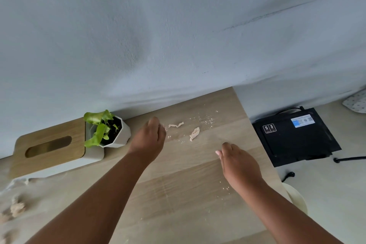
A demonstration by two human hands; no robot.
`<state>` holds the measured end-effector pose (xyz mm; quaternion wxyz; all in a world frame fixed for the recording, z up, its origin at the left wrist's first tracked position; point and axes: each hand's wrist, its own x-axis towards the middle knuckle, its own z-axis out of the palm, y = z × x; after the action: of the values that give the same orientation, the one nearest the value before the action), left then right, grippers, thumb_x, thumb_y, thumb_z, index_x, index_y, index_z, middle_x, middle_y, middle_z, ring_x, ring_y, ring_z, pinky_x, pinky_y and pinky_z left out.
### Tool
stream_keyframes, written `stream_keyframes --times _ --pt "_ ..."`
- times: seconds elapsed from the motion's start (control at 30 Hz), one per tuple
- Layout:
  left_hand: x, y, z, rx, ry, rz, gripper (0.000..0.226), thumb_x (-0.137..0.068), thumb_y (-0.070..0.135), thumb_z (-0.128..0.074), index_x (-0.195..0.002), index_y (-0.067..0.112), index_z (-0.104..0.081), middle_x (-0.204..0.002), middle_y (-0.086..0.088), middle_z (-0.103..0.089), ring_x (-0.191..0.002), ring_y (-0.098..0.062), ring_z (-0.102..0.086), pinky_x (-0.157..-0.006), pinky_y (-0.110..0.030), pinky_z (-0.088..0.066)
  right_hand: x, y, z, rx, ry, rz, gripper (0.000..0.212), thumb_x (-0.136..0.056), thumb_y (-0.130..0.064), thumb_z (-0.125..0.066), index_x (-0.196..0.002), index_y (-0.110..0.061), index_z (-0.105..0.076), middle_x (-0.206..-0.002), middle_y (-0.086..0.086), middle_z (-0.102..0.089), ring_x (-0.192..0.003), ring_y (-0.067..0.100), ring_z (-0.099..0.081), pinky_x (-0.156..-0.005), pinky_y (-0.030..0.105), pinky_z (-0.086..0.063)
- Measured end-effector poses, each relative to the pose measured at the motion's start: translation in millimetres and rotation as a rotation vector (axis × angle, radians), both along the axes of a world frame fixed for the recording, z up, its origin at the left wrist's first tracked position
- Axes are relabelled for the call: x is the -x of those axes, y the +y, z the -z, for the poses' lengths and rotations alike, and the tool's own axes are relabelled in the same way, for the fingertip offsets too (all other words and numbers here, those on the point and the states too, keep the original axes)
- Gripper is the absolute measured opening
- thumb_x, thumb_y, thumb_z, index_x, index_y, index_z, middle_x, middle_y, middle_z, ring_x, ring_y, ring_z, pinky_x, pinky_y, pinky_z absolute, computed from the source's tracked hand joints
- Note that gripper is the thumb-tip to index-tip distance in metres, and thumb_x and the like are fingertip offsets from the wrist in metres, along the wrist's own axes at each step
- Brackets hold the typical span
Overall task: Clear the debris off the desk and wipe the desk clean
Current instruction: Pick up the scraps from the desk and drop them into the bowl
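Note:
A light wooden desk point(178, 184) runs along a pale wall. Two torn beige paper scraps lie near its far right part: a thin strip point(176, 125) and a crumpled piece point(194, 133). Fine white crumbs point(206, 120) are scattered beyond them, and a few more point(224, 188) lie near my right wrist. My left hand point(150, 138) hovers palm down just left of the strip, fingers together and curled. My right hand point(237, 162) is low over the desk to the right, palm down, holding nothing that I can see.
A wooden-topped tissue box point(47, 148) and a small potted plant point(111, 130) stand at the back left. Crumpled paper bits point(16, 209) lie at the left edge. Off the desk's right edge are a black device point(295, 136) on the floor and a cream bin point(297, 198).

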<state>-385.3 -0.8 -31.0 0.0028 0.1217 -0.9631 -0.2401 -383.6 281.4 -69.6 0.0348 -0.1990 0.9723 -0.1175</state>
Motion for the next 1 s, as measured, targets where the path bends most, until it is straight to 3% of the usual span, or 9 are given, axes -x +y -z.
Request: stream_keyframes --times 0.1,0.17,0.27,0.37,0.57,0.63,0.8,0.9,1.0 --pt "-26.3 -5.3 -2.7 -0.058 0.084 -0.020 0.016 -0.103 0.019 -0.050 -0.092 0.014 -0.041 -0.069 -0.003 -0.053 -0.059 -0.022 -0.050 -0.052 -0.035 -0.039 4.2 2.1 2.5 0.002 -0.099 0.013 0.023 -0.107 -0.031 -0.049 -0.099 -0.010 -0.056 -0.077 0.002 -0.059 -0.060 0.025 -0.062 -0.050 0.031 -0.033" --pt "-45.6 -6.7 -3.0 -0.105 0.132 -0.040 0.012 -0.102 0.014 -0.050 -0.095 0.019 -0.041 -0.074 0.004 -0.052 -0.063 -0.014 -0.048 -0.054 -0.024 -0.035 7.2 1.8 3.0 0.028 -0.203 0.038 0.022 -0.110 -0.030 -0.039 -0.110 -0.011 -0.051 -0.094 0.004 -0.065 -0.077 0.027 -0.067 -0.058 0.032 -0.036" --pt "-76.9 -10.5 0.2 -0.127 0.163 -0.036 0.014 -0.098 0.005 -0.048 -0.099 0.019 -0.044 -0.082 -0.001 -0.054 -0.069 -0.011 -0.049 -0.064 -0.029 -0.041 6.7 -2.4 -3.9 0.067 -0.302 0.061 0.007 -0.106 -0.014 -0.044 -0.111 -0.012 -0.049 -0.104 0.006 -0.065 -0.084 0.026 -0.067 -0.063 0.030 -0.036" --pt "-106.0 -15.0 4.3 -0.156 0.116 -0.090 0.021 -0.097 -0.001 -0.048 -0.102 0.020 -0.047 -0.085 0.002 -0.055 -0.078 -0.005 -0.054 -0.066 -0.029 -0.044 5.0 -7.6 -10.8 0.093 -0.355 0.062 0.024 -0.093 0.004 -0.045 -0.106 -0.017 -0.047 -0.103 0.002 -0.060 -0.080 0.021 -0.059 -0.065 0.031 -0.039" --pt "-152.0 -25.1 -1.9 -0.167 0.048 -0.196 0.021 -0.101 0.007 -0.046 -0.107 0.026 -0.054 -0.098 0.004 -0.060 -0.089 0.001 -0.055 -0.076 -0.026 -0.040 3.0 -25.8 -15.8 0.136 -0.310 0.042 0.018 -0.101 -0.005 -0.046 -0.116 -0.012 -0.053 -0.110 0.007 -0.062 -0.090 0.029 -0.065 -0.068 0.033 -0.044" --pt "-165.9 -27.2 -4.5 -0.141 0.045 -0.212 0.015 -0.104 0.015 -0.045 -0.108 0.025 -0.055 -0.098 0.005 -0.061 -0.087 -0.002 -0.055 -0.075 -0.027 -0.040 2.8 -31.4 -16.3 0.177 -0.273 0.033 0.007 -0.106 -0.016 -0.045 -0.107 -0.012 -0.051 -0.106 0.007 -0.063 -0.089 0.031 -0.066 -0.068 0.034 -0.046" --pt "-194.1 -32.8 -9.4 -0.074 0.029 -0.236 0.013 -0.100 0.024 -0.060 -0.111 0.018 -0.059 -0.103 0.005 -0.065 -0.092 -0.016 -0.060 -0.076 -0.029 -0.039 3.3 -41.3 -14.3 0.203 -0.183 -0.035 0.035 -0.105 -0.042 -0.047 -0.084 -0.015 -0.041 -0.074 -0.002 -0.047 -0.063 0.025 -0.051 -0.056 0.033 -0.034" --pt "-205.6 -37.0 -9.8 -0.077 0.023 -0.223 0.012 -0.098 0.018 -0.063 -0.110 0.017 -0.059 -0.099 0.002 -0.067 -0.090 -0.018 -0.061 -0.074 -0.028 -0.039 3.4 -44.0 -11.2 0.160 -0.156 -0.074 0.039 -0.105 -0.045 -0.047 -0.081 -0.015 -0.041 -0.070 -0.003 -0.044 -0.061 0.024 -0.045 -0.055 0.033 -0.031" --pt "-210.8 -38.5 -9.8 -0.113 0.039 -0.219 0.010 -0.099 0.012 -0.058 -0.105 0.020 -0.059 -0.083 0.011 -0.061 -0.078 -0.008 -0.056 -0.068 -0.027 -0.040 5.9 -47.5 -10.3 0.174 -0.136 -0.082 0.037 -0.105 -0.042 -0.048 -0.081 -0.015 -0.040 -0.069 -0.003 -0.041 -0.059 0.024 -0.041 -0.055 0.032 -0.030"
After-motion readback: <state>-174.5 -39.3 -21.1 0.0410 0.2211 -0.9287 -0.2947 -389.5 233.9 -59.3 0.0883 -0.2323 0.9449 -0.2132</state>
